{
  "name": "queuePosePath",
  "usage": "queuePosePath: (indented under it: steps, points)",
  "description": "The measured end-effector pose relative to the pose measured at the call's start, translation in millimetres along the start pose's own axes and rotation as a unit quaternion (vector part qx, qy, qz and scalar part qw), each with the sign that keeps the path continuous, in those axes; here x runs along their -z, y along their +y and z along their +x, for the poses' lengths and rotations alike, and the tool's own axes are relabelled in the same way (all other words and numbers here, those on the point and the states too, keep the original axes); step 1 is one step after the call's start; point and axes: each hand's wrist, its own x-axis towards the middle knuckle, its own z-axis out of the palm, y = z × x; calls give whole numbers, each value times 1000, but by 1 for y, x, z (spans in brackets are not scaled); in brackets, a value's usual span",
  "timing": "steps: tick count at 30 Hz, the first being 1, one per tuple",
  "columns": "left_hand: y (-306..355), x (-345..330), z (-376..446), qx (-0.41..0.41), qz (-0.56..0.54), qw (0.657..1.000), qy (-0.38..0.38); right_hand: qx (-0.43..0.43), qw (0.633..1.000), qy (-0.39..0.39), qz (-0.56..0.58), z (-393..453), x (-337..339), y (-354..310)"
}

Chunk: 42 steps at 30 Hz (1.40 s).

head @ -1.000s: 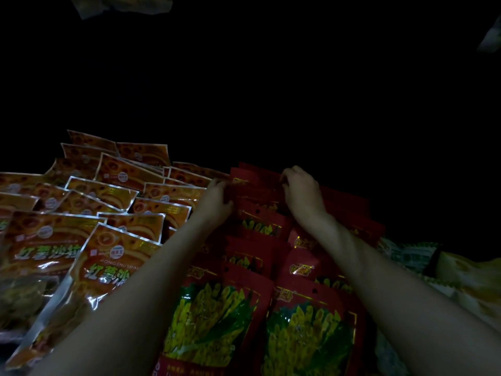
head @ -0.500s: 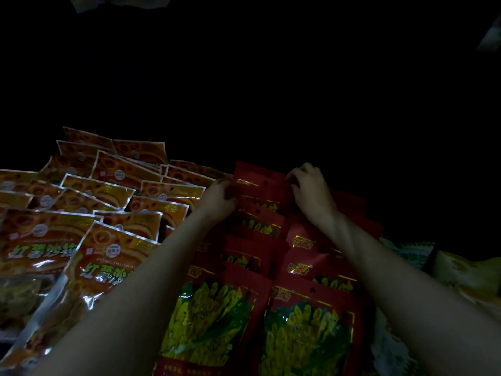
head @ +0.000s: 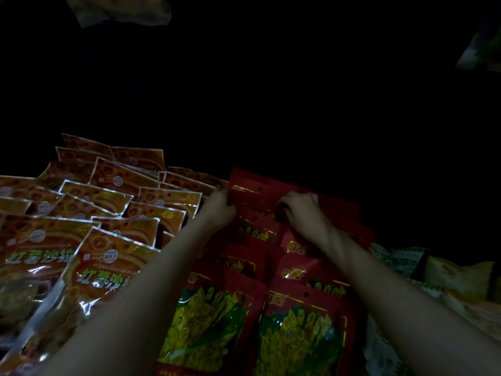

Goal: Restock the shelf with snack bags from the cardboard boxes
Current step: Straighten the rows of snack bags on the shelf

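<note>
Shelf well stocked | left hand (head: pixel 220 210), right hand (head: pixel 303 210) pinch rearmost red bag (head: pixel 260 189), far edge | boxes unseen, remainder unknown

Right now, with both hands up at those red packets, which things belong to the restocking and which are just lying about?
In the job:
- left hand and right hand, both holding the rearmost red bag
- rows of red bags in front of it

Lying about:
- orange bags on the left
- pale green and yellow bags on the right
- pale bag overhead
</note>
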Motion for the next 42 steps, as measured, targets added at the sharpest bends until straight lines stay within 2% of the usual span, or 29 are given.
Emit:
queuePosePath:
  steps: [4,8,13,18,22,24,26,28,29,33,36,38,40,42]
  points:
    - [5,-9,6,-10,36,999,-3,21,999,0,44,-2,-1,4]
    - [2,-11,12,8,56,998,-24,-3,1000,-21,-19,2,0,4]
    - [-8,2,10,22,9,1000,14,-16,999,-17,-46,3,-2,0]
    - [-15,23,4,6,-37,998,49,-16,999,43,23,2,10,-4]
    - [-16,39,-13,-11,-28,998,62,8,993,64,98,-6,24,-8]
    - [-22,45,-28,-14,-27,999,41,27,984,22,174,-21,30,-17]
    - [-30,49,-45,0,-12,1000,-3,46,970,-65,229,-41,31,-32]
    - [-41,53,-61,33,-31,998,-52,73,973,-121,184,-59,19,-47]
    - [-46,55,-68,46,-45,995,-73,74,978,-125,152,-65,10,-54]
    - [-58,62,-84,44,0,991,-130,-31,989,-95,111,-73,-11,-67]
    - [-49,51,-88,36,6,992,-118,-42,990,-129,33,-72,-15,-71]
    - [-45,37,-87,10,54,993,-105,-36,992,-124,7,-73,-16,-71]
    - [-44,29,-88,-7,89,992,-85,-42,994,-95,35,-72,-16,-70]
    - [-48,27,-84,-13,77,995,-67,-60,992,-70,82,-69,-15,-68]
